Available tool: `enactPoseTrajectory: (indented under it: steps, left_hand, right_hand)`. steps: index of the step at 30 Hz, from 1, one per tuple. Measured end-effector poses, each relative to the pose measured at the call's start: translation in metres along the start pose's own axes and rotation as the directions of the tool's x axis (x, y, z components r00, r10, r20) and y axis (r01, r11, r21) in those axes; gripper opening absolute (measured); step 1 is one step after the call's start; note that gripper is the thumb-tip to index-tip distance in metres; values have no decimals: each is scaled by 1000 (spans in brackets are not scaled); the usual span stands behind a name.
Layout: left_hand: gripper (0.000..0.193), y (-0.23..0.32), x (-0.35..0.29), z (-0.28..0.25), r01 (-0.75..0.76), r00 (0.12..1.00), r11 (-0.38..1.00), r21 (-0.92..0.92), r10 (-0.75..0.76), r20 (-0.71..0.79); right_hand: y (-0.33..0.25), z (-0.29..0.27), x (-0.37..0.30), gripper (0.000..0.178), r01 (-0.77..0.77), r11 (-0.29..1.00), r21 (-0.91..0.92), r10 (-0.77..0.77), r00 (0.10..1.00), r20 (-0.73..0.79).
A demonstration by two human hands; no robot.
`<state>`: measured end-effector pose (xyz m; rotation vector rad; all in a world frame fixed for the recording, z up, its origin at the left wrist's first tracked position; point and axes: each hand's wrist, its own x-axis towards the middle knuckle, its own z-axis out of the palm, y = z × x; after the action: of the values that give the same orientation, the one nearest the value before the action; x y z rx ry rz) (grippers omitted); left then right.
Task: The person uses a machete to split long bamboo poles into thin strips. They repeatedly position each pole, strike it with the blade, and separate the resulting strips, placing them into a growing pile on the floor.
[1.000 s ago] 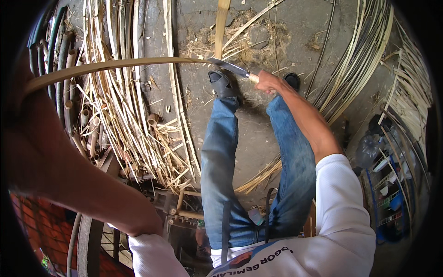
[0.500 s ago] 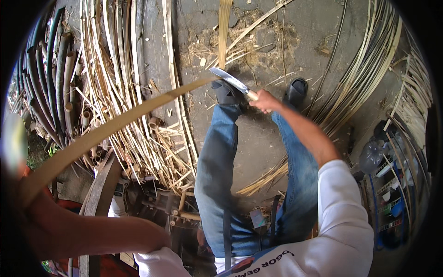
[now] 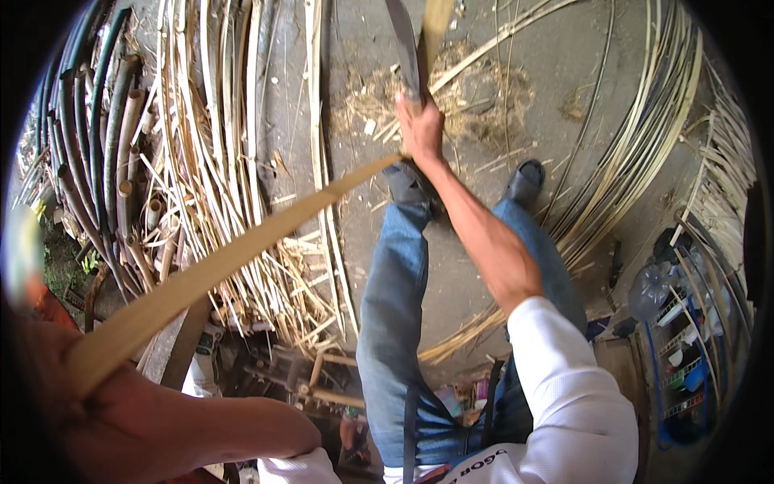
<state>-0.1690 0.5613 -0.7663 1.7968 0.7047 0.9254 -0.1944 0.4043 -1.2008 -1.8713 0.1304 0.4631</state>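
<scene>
My right hand (image 3: 422, 133) is wrapped round the handle of a large knife (image 3: 405, 40), its blade pointing away from me. The long tan bamboo strip (image 3: 234, 250) slants from the lower left up to my right wrist. Its near end is in my left hand (image 3: 52, 359), which is dark and partly cut off by the picture's rim. Beyond the knife, another flat tan length (image 3: 436, 28) runs out at the top; my right hand hides whether it joins the strip. My sandalled feet and jeans are below.
Split bamboo strips (image 3: 218, 161) lie in a thick bundle on the left, beside dark bamboo poles (image 3: 105, 137). More thin strips (image 3: 637, 145) curve along the right. Shavings (image 3: 476, 97) litter the ground ahead. A blue-framed rack (image 3: 681, 371) stands at the lower right.
My right hand has moved away from me and slightly left, and the knife has turned from pointing left to pointing away. My left hand still holds the strip, a little lower and farther right.
</scene>
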Motion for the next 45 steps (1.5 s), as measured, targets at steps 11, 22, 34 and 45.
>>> enactPoseTrajectory:
  steps: [11,22,34,45]
  left_hand:
    - [35,18,-19,-5,153,939,988,-23,-153,-307]
    - [36,157,35,-185,198,950,974,110,-163,-268]
    - [29,197,-149,-403,242,915,968,64,-206,-348]
    - [29,215,-308,-555,300,882,953,33,-264,-390]
  right_hand:
    - [-172,-173,-176,33,-61,953,-297,20,990,-139]
    - [-347,-298,-323,23,18,911,-413,-132,959,-250]
    - [-359,-373,-453,25,238,882,-406,-372,881,-292]
    - [-250,-438,-708,29,-35,714,-699,-151,968,-202]
